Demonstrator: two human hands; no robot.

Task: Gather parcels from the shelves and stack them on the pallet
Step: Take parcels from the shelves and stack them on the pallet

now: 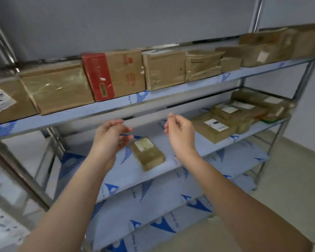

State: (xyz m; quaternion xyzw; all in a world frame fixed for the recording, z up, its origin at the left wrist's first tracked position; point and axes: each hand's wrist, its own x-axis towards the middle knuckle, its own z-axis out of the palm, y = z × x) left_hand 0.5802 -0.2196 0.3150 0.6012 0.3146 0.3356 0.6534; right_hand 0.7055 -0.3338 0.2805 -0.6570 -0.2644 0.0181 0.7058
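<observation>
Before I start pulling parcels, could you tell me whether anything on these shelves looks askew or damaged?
One small parcel lies alone and skewed on the middle shelf, apart from the pile at the right. On the top shelf, a crumpled parcel has wrinkled, loose wrapping. Nothing looks spilled.

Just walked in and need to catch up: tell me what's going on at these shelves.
A person is picking parcels off a metal shelf rack. Both hands are empty: the left hand and right hand are raised with loosely curled fingers in front of the middle shelf, above a small brown parcel lying alone there. A row of boxes fills the top shelf. No pallet is in view.
</observation>
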